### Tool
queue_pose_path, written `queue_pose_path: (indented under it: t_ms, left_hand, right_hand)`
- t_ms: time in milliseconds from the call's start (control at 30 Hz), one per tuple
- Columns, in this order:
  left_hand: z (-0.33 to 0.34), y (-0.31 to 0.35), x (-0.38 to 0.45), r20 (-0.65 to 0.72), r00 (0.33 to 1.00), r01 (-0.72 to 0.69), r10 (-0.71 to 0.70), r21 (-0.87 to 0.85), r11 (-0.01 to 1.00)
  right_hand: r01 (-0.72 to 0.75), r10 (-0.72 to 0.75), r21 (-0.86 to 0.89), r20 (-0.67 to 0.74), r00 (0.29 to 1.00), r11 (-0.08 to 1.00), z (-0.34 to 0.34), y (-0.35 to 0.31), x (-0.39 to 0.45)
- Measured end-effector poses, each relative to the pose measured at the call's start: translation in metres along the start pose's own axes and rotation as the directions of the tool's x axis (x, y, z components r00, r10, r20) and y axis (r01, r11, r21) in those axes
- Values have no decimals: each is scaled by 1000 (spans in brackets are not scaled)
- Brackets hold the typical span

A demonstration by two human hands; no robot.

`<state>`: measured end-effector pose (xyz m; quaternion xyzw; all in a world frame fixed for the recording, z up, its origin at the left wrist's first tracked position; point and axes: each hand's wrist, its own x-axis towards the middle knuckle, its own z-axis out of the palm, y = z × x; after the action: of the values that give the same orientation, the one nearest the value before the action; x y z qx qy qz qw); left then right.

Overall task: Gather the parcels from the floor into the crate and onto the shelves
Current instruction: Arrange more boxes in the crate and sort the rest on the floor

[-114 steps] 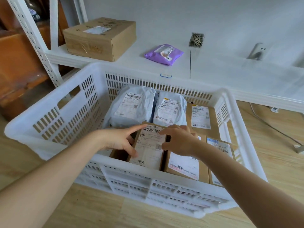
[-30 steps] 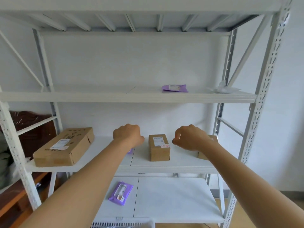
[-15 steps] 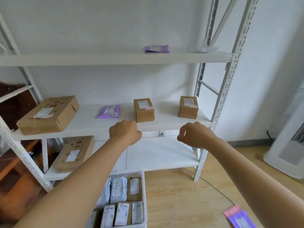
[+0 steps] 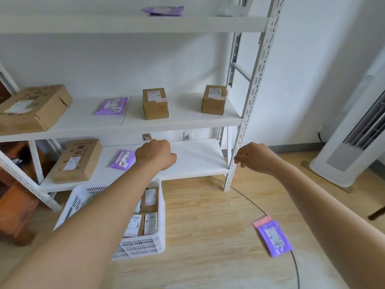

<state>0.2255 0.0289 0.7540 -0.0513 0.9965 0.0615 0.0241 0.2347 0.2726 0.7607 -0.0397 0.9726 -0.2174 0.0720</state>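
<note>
A pale wooden floor (image 4: 204, 226) is stretching out from a white metal shelving rack (image 4: 250, 97) holding cardboard boxes and purple mailers, with a white slatted crate (image 4: 145, 245) of labelled parcels standing just in front of its lowest shelf. Both arms are reaching forward with nothing in them, the left hand (image 4: 155, 154) and right hand (image 4: 255, 157) each curling loosely, empty. One purple mailer (image 4: 273, 238) is lying on the floor to the right, well apart from the crate, so the collecting step is seemingly between parcels, and the next move is calling for a stoop and a right-hand reach down to it.
</note>
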Motion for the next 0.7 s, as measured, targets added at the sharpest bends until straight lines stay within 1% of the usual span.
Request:
queue_pose_path:
  t_ms: [133,233,333,400,533,700]
  left_hand:
    - [23,80,-2,42,999,-8,10,-46,999]
    - [46,138,0,58,998,-36,40,-67,997]
    - [67,185,3,94,994,-40,48,-87,995]
    - [77,210,9,114,993,-16,28,-101,995]
    - [96,249,30,143,990,6,8,-91,996]
    - [120,287,71,195,981,-8,21,-67,998]
  right_hand:
    - [3,-2,-10,24,1000,1000,-24,71,-5]
    - [8,-7,-12,75,997,1000,-38,121,-6]
    - [-28,25,39,96,995,999,-44,164,-4]
    - [-58,52,60,99,994,996,-47,188,5]
    - [-114,112,27,84,990,993,-49,230,32]
    - [-190,191,-24,176,966,982,-47,283,72]
